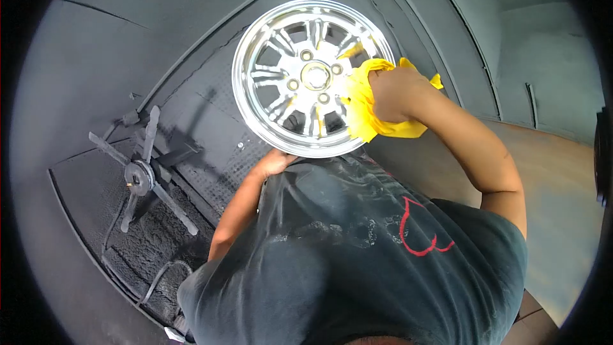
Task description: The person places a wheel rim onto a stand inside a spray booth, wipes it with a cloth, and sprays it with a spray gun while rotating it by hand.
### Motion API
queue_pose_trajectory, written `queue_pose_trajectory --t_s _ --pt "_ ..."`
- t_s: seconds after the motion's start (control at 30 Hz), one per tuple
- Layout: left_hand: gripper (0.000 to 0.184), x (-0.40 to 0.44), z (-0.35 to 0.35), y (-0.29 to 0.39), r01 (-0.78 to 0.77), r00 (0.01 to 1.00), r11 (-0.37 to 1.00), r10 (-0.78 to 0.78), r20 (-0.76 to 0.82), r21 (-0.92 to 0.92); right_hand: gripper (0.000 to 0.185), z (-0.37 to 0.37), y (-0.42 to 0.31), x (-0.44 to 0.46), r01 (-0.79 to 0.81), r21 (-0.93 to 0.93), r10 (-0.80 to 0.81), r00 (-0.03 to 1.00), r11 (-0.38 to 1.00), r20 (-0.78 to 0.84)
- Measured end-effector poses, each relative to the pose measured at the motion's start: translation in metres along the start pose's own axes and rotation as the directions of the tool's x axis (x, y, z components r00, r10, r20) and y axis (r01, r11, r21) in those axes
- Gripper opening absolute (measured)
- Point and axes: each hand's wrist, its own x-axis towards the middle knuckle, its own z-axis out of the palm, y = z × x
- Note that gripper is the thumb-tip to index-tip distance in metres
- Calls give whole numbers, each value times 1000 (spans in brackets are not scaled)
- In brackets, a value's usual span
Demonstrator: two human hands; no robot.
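A shiny silver wheel rim (317, 76) faces up in front of my body, with several spokes and a round centre hub. My right hand (397, 94) is closed on a bunched yellow cloth (361, 105), which lies against the rim's right side. At the rim's lower left edge is my left hand (276, 162), its thumb side showing below the rim and its other fingers hidden beneath; it appears to hold the rim. Yellow reflections of the cloth show on the spokes.
A grey stand with several arms (140, 177) is at the left, above a dark rough surface (137, 255). Grey panels (172, 32) surround the space. A brownish floor (543, 198) shows at the right, and a dark object (602, 156) at the far right edge.
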Motion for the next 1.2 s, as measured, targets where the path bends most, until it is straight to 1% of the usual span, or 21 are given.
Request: queue_pose_trajectory --t_s 0.07,0.13,0.2,0.27,0.3,0.33,0.4,0.47,0.53,0.6,0.67,0.73,0.77,0.8,0.87,0.9,0.97,1.03,1.07,1.13,1.2 --pt "43 3 -27 3 75 994 979 -88 61 192 41 -2 -6 -9 -14 61 14 1000 998 11" --pt "43 21 -62 7 120 992 957 -123 -6 265 37 -3 -7 -12 34 135 -41 998 990 49" --pt "43 55 -102 18 128 976 981 -98 -193 147 36 -9 -14 -19 -53 164 47 998 985 38" --pt "43 83 -147 25 53 899 998 -65 -432 -42 35 -3 -19 -14 -11 211 2 999 977 42" --pt "43 97 -167 28 -4 848 994 -55 -527 -110 34 -18 -27 -22 -25 266 -5 994 964 111" --pt "43 111 -183 35 -47 803 985 -61 -593 -166 34 -16 -25 -26 -9 312 -20 996 950 90" --pt "43 137 -211 41 -115 760 962 -76 -646 -248 33 -23 -23 -22 -28 244 1 994 969 112" --pt "43 163 -229 43 -157 768 926 -104 -632 -343 34 -38 -6 -12 -115 149 105 992 982 72" --pt "43 183 -240 44 -182 789 885 -128 -601 -428 35 -32 15 16 -143 149 179 946 979 -272" --pt "43 193 -244 46 -217 800 846 -132 -585 -488 34 -25 23 51 -103 117 135 939 988 -316" --pt "43 192 -240 48 -260 793 809 -133 -595 -527 32 -14 10 65 -67 78 92 919 995 -382" --pt "43 186 -232 49 -305 771 773 -143 -621 -557 29 -11 -20 67 -89 63 105 944 994 -314" --pt "43 182 -228 49 -327 758 751 -153 -634 -573 25 -10 -28 64 26 69 -2 945 997 -328" --pt "43 177 -222 52 -360 738 732 -156 -657 -579 24 -5 -38 60 49 24 -40 953 998 -300" --pt "43 166 -206 58 -425 699 685 -166 -695 -591 22 -25 -44 61 30 68 -19 989 997 -149" --pt "43 161 -196 62 -457 681 660 -172 -712 -596 22 -30 -38 67 51 63 -41 986 997 -159" --pt "43 150 -168 70 -509 643 610 -200 -739 -608 26 -43 -24 88 115 24 -115 993 993 -13" --pt "43 134 -126 86 -572 624 552 -189 -758 -607 25 -57 -18 72 123 2 -123 992 992 -10" --pt "43 124 -101 92 -582 629 522 -197 -752 -624 25 -66 -18 59 128 6 -128 991 992 40" --pt "43 105 -48 100 -555 668 481 -228 -709 -678 23 -70 3 47 128 12 -128 992 992 -10" --pt "34 96 -2 96 -406 751 459 -325 -574 -790 22 -78 19 41 107 72 -105 994 992 -26"
